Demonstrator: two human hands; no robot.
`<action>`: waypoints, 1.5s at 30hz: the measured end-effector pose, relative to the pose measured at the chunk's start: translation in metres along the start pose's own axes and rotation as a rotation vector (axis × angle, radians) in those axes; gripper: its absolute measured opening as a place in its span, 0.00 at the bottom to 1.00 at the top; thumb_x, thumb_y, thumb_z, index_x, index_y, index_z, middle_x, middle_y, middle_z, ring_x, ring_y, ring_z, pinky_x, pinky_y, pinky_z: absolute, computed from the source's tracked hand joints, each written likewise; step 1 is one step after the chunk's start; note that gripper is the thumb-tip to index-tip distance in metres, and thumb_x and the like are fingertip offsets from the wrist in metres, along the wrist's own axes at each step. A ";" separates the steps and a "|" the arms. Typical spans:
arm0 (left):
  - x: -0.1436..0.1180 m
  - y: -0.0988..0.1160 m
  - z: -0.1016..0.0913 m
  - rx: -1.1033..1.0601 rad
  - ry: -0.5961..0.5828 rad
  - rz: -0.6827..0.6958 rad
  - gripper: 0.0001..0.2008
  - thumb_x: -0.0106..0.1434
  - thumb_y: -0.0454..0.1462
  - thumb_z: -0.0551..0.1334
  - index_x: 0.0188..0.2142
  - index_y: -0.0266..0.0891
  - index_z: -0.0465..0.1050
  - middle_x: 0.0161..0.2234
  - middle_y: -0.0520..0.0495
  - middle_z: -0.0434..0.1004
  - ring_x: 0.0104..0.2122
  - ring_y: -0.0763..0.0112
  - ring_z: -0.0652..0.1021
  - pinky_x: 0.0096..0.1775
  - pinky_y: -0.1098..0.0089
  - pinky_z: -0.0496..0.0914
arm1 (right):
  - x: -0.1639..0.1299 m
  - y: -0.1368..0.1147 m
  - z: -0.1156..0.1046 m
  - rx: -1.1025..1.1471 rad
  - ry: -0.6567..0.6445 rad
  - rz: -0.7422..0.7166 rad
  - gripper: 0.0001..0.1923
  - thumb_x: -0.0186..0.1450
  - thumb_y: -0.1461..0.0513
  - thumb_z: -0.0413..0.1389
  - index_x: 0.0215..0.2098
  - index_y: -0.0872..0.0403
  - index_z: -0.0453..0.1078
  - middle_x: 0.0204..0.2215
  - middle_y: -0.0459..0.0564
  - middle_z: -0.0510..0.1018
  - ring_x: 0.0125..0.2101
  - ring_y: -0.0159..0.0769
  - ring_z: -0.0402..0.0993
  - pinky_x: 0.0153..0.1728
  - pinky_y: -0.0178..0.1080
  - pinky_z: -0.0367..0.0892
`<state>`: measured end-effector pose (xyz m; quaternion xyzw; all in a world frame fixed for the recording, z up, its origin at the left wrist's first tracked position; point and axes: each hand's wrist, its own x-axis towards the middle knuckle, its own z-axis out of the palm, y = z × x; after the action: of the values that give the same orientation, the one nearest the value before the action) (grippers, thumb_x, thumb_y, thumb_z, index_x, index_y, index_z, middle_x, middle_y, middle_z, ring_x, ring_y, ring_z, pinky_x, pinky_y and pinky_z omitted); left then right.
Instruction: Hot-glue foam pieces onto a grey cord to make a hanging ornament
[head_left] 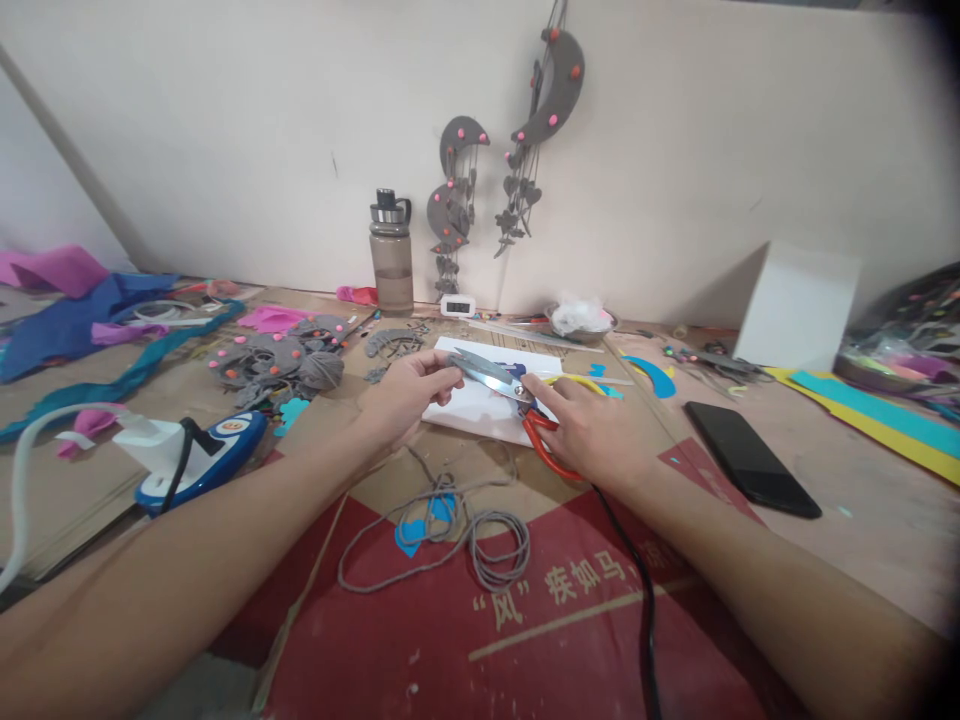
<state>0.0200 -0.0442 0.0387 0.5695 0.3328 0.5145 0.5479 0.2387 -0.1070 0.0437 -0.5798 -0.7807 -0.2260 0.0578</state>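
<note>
A clear water bottle is stood at the back of the table by the wall, lid on, contents can't be told. A small bowl further right is stuffed w/ white fluffy stuff. Both forearms are stretched fwd from the bottom corners and brought together mid-table. The right hand is curled round the red handles of the scissors, fingers pressed together on the grip. The left hand is pinched at the blade tips, thumb and fingers closed on what looks like a small grey scrap, too tiny to be sure. The scissors are held just above a white board, shiny steel blades pointed left and nearly closed, handles bright red-orange. A grey cord is lying looped on the red cardboard nearer the body, beside a couple of blue heart cutouts. A black phone is laid flat to the right, well apart from the hands. Grey felt pieces are piled to the left.
</note>
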 end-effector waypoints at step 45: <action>-0.001 -0.001 -0.003 -0.188 -0.053 -0.086 0.06 0.48 0.32 0.66 0.24 0.33 0.69 0.21 0.51 0.69 0.19 0.82 0.65 0.25 0.76 0.59 | 0.000 -0.004 0.000 -0.084 -0.055 0.006 0.25 0.67 0.58 0.44 0.63 0.47 0.55 0.44 0.54 0.74 0.34 0.39 0.71 0.28 0.36 0.52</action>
<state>0.0175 -0.0441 0.0373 0.5142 0.2926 0.5041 0.6292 0.2348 -0.1080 0.0428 -0.5900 -0.7700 -0.2425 0.0124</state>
